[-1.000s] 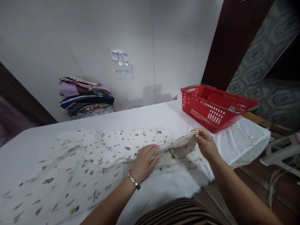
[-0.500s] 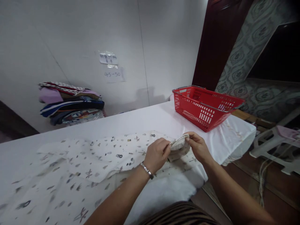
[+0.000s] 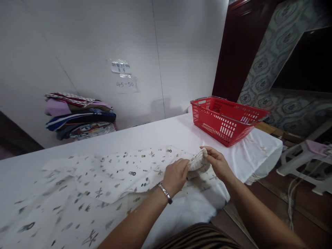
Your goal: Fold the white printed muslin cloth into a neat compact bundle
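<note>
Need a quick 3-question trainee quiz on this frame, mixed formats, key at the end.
1. True or false: the red basket stands on the white-covered table, apart from both hands.
2. Multiple choice: what do the left hand and the right hand pinch between them?
A. a handle of the basket
B. a bunched edge of the printed cloth
C. the paper note on the wall
3. Fill in: the stack of folded clothes lies against the ____, at the far left of the table.

Key: 1 true; 2 B; 3 wall.
</note>
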A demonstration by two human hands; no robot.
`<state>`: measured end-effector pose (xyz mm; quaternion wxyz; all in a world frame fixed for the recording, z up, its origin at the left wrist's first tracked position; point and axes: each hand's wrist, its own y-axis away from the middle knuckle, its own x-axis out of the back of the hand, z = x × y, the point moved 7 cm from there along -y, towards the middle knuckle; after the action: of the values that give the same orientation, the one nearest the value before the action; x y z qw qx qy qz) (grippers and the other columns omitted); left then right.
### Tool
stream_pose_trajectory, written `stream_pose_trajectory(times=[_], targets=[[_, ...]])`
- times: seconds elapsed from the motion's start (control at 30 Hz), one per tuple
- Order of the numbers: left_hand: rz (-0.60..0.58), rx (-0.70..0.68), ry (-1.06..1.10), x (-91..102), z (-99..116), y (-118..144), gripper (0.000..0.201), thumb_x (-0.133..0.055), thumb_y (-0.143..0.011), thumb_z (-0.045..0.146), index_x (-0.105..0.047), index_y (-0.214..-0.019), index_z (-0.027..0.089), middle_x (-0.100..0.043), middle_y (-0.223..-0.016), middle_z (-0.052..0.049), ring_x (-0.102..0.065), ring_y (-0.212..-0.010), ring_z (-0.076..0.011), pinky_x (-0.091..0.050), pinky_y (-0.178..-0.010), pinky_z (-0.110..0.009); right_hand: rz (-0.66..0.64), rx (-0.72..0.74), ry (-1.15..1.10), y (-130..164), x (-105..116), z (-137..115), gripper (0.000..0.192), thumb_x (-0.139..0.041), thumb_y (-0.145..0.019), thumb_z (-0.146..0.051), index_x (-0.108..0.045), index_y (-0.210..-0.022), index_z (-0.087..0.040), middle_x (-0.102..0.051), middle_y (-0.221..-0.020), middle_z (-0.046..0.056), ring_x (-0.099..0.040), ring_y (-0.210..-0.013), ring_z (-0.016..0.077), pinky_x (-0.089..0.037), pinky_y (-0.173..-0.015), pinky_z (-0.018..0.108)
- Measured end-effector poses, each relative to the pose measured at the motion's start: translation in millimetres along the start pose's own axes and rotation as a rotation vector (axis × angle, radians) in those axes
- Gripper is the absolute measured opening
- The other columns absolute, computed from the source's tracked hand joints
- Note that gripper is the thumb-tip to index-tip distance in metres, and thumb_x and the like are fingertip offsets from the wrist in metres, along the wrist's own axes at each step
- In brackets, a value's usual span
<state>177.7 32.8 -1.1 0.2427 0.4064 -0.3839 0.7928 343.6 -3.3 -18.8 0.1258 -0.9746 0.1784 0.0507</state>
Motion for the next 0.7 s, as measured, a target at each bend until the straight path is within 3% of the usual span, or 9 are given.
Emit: stream_pose_trajectory(times=[0.07, 0.17, 0.3, 0.43, 0.7], targets=[[-0.003, 0.038, 0.045, 0.2, -1.1, -0.6, 0.021, -0.036, -0.092, 0.026, -0.056, -0.090, 0.022, -0.061, -0.083, 0.000, -0.057, -0.076, -0.0140, -0.042, -0.066, -0.026, -0.036, -0.007, 0.039, 1.3, -2.1, -2.7, 0.038, -0.069, -0.072, -0.039, -0.064, -0.106, -0.024, -0.064, -0.082, 0.001, -0.056, -0.071, 0.0153, -0.045, -0.065, 0.027], [-0.005, 0.045, 0.118, 1.2, 0.1, -1.1, 0.021, -0.037, -0.091, 0.027, -0.057, -0.089, 0.022, -0.063, -0.084, 0.000, -0.059, -0.078, -0.0142, -0.044, -0.069, -0.026, -0.042, 0.003, 0.081, 2.1, -3.9, -7.5, 0.027, -0.070, -0.072, -0.039, -0.067, -0.094, -0.023, -0.064, -0.077, 0.000, -0.056, -0.068, 0.0149, -0.044, -0.063, 0.026], [0.089, 0.044, 0.111, 8.6, -4.4, -0.9, 0.025, -0.044, -0.087, 0.025, -0.054, -0.111, 0.024, -0.065, -0.103, -0.001, -0.060, -0.094, -0.0166, -0.047, -0.079, -0.030, 0.016, 0.052, 0.109, -2.4, -1.9, -19.1, 0.022, -0.069, -0.073, -0.041, -0.066, -0.084, -0.022, -0.063, -0.072, -0.001, -0.055, -0.065, 0.0144, -0.044, -0.061, 0.026], [0.174, 0.078, -0.050, 16.4, -23.1, 5.6, 0.041, -0.045, -0.082, 0.014, -0.044, -0.123, 0.021, -0.063, -0.112, -0.006, -0.059, -0.097, -0.0205, -0.049, -0.080, -0.036, 0.047, 0.114, 0.087, -15.4, 3.6, -34.1, 0.021, -0.069, -0.073, -0.039, -0.066, -0.084, -0.022, -0.063, -0.072, -0.001, -0.054, -0.064, 0.0136, -0.044, -0.061, 0.025], [0.372, 0.005, -0.280, 47.3, -68.2, 48.8, 0.041, -0.044, -0.082, 0.009, -0.041, -0.121, 0.019, -0.059, -0.118, -0.010, -0.052, -0.112, -0.0217, -0.036, -0.102, -0.046, 0.077, 0.128, 0.036, -34.5, 11.3, -45.3, 0.020, -0.071, -0.071, -0.037, -0.066, -0.081, -0.021, -0.063, -0.070, -0.001, -0.054, -0.061, 0.0128, -0.044, -0.057, 0.025]])
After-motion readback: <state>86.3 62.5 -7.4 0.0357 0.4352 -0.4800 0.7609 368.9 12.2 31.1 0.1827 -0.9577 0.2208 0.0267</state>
